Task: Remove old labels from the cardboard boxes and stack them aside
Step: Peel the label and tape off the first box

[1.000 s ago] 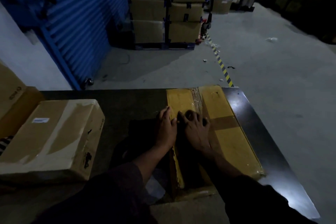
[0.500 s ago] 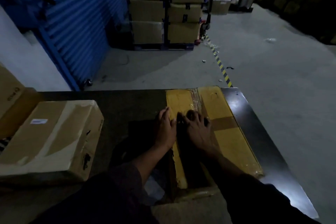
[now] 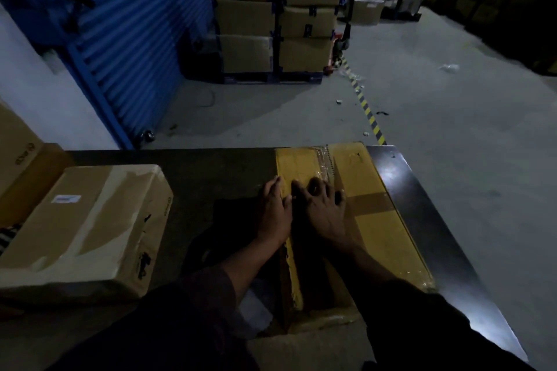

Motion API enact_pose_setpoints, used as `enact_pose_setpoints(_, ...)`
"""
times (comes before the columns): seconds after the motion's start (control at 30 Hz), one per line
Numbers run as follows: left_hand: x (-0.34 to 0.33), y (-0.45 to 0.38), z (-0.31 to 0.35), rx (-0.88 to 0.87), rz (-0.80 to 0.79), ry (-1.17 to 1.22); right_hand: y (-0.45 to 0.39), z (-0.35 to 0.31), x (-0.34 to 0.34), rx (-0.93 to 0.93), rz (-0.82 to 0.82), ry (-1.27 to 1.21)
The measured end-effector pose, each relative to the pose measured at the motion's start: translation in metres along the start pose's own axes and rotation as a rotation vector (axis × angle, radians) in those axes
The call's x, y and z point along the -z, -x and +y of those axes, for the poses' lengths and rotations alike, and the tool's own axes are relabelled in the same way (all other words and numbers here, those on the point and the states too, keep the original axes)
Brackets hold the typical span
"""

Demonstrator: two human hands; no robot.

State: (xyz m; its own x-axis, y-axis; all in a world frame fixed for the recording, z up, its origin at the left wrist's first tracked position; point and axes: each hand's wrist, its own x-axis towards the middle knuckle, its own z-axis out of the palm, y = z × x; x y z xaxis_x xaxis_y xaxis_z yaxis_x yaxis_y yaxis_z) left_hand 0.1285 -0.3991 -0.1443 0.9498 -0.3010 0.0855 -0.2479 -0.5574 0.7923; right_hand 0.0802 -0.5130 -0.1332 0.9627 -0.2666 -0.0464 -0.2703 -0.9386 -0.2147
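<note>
Box [image 3: 376, 220] under hands, second box [image 3: 84, 229] perhaps labelled

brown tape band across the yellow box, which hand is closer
Right. The right hand lies beside the brown tape band on the yellow box; the left hand is further away.

Beyond the hands a dim grey concrete floor [image 3: 452, 135] spreads away, crossed by a yellow-and-black striped tape line [image 3: 366, 108] and flecked with small bits of litter. Far off to the hands' left a blue corrugated roller door [image 3: 129, 39] meets a pale wall [image 3: 36, 99], and straight ahead dark racks [image 3: 275, 24] stand in shadow. Under the hands lies a dark table [image 3: 211, 175], its right edge catching a bright patch of light.
</note>
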Motion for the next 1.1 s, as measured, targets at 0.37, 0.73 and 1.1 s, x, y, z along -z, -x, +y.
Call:
enact_pose_setpoints(0.37, -0.001, 0.003, -0.002, -0.008, -0.005, 0.014, -0.013, 0.008, 0.001, -0.097, 0.033, 0.008)
enact_pose_setpoints(0.73, 0.001, 0.034, -0.012, -0.028, 0.016, 0.101, 0.056, 0.000, -0.014, 0.047, 0.188, -0.037)
enact_pose_setpoints(1.1, 0.003, 0.034, -0.011, -0.038, 0.023, 0.030, 0.031, 0.001, -0.015, -0.063, 0.098, 0.022)
